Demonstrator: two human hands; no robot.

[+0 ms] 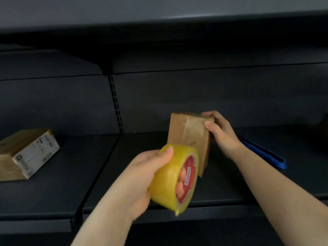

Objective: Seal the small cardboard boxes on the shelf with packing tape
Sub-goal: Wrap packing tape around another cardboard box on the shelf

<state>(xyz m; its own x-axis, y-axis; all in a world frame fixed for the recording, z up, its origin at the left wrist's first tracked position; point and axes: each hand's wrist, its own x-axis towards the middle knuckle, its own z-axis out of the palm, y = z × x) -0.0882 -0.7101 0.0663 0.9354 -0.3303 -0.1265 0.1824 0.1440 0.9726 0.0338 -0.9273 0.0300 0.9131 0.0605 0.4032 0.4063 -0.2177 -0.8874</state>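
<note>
The picture is dark and a bit blurry, so the red label inside the tape roll (174,176) has writing too small to read. The box at the left edge (26,154) is cut off by the frame; its white label has tiny print that cannot be read either. A blue thing (264,153) lies at the right, partly hidden behind the right arm, and what it is cannot be told.

There are two cardboard boxes, one yellow tape roll, one blue thing and two hands.

The left hand (142,178), in the lower middle, grips the tape roll, thumb on top and fingers poking through the hole. The right hand (221,134) pinches the top right corner of the small box (189,139), which stands upright on the dark shelf (71,183) in the middle of the frame, just behind the roll.
</note>
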